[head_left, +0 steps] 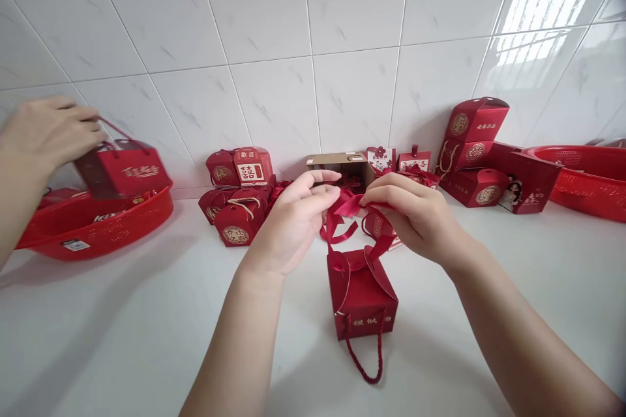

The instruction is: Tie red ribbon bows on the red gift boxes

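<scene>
A rope handle (374, 379) flops toward the person from a red box (366, 303) on the white table (303, 365). Its printed side faces near; its longest way is hard to tell. The left hand (293, 218) and right hand (420, 212) pinch a ribbon (348, 205), fingertips closed, hiding bits. Behind, a brown carton (336, 158) is partly covered.

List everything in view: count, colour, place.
Gift box: one, red, between the forearms
Ribbon: at least one, red, through box top
Rope handle: one, red, box's near side
Baskets: two, red, far left, far right
Lifted box: one, red, over left basket
Left boxes: at least four, red, centre-left
Carton: one, brown, centre rear
Middle boxes: several, red-white, beside carton
Right boxes: at least three, red, centre-right
Countertop: one, white, below
Tiled wall: one, white, behind
Co-worker's hand: one, at lifted box
Left hand: one, at ribbon
Right hand: one, pinching ribbon
</scene>
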The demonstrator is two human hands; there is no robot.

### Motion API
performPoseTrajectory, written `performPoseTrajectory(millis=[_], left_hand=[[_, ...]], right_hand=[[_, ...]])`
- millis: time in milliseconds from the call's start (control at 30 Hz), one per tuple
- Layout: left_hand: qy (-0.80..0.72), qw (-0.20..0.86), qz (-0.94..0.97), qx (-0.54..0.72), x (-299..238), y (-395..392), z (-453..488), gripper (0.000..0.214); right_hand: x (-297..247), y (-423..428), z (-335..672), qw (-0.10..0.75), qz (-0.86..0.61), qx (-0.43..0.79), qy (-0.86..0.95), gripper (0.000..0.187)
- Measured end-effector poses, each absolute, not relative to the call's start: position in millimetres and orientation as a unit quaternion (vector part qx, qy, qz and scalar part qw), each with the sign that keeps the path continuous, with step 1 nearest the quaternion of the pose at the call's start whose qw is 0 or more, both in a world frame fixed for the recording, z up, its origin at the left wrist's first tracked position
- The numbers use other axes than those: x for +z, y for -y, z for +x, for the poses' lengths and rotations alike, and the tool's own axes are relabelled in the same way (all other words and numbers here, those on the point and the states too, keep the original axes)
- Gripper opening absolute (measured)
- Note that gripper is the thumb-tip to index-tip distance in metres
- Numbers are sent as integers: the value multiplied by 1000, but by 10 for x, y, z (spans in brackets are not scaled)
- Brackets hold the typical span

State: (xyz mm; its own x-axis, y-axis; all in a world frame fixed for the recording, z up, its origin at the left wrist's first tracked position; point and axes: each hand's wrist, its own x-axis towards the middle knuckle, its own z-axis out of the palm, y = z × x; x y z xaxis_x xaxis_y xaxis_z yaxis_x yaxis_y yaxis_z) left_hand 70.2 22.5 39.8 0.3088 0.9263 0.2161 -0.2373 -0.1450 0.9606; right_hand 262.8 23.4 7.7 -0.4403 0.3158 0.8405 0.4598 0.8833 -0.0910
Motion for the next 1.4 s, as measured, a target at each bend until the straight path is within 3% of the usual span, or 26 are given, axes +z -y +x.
performPoseTrajectory(millis=[167,267,333,500,567,667,767,867,967,1067,1167,1400], left_hand=[[-283,585,576,496,408,-202,712,15],[-297,524,619,504,387,-198,728,16],[-331,405,668,529,347,-209,755,20],[-370,-39,734,568,239,-249,752,28],[-376,-112,739,547,230,-222,636,32],[-412,-98,758,495,222,-109,291,41],[-490,-85,764,411,89,24,-149,43],[-580,-66,747,317,-234,85,-487,41],[-585,1,773,248,-592,74,-591,36],[-580,-5,787,211,-756,49,-470,26],[-575,-23,780,246,-687,33,-218,19],[-531,243,741,332,-510,22,403,24]], right_hand=[[74,-223,2619,475,-241,-100,841,30],[62,-238,2603,484,-234,-96,838,25],[56,-257,2571,510,-234,-109,820,21],[23,-229,2523,612,-324,-93,715,14],[-37,-156,2621,623,-380,-36,682,13],[-218,2,2953,565,-475,17,674,13],[-495,144,3386,436,-603,36,667,18],[-799,220,3695,301,-708,56,637,21],[-1013,242,3764,228,-729,106,637,24],[-1048,233,3668,230,-720,80,650,31],[-914,206,3494,291,-683,42,669,44],[-503,129,2863,280,-364,135,878,60]])
